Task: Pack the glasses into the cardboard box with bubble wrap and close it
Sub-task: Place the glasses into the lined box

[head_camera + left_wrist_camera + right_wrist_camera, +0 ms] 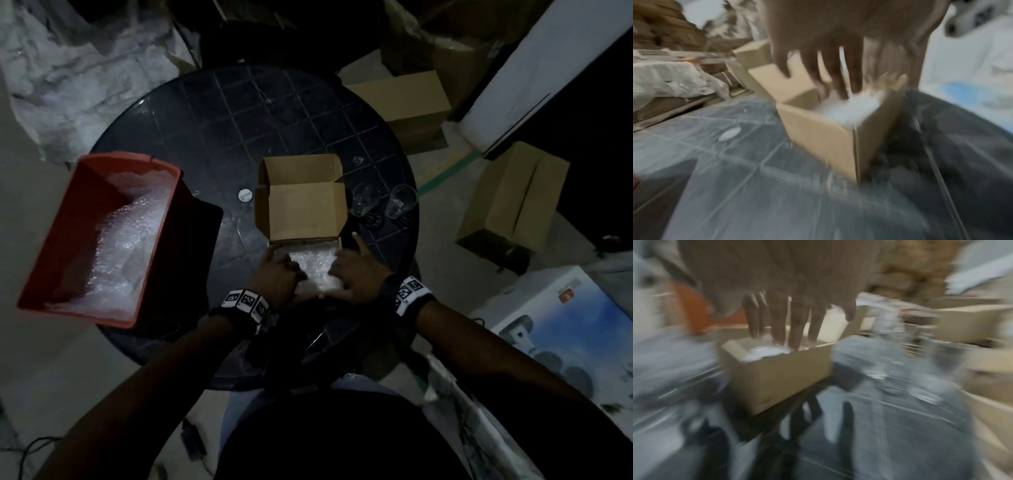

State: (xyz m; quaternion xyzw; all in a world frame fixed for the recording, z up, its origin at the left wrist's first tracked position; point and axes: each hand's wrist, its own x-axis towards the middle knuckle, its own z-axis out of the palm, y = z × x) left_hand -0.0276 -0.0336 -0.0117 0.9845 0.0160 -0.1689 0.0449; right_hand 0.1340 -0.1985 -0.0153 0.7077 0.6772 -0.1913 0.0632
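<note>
Both hands, left hand [274,274] and right hand [354,270], push straight, slightly spread fingers onto the bubble wrap [313,265] inside the cardboard box [301,209], probably padding it for the glasses [382,202] waiting just right.

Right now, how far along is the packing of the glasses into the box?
Done: the cardboard box stands open on the table, with bubble wrap inside. In hand: the left hand and right hand press that wrap down with straight fingers. Left: both glasses are unpacked on the table right of the box, and the flaps need closing.
</note>
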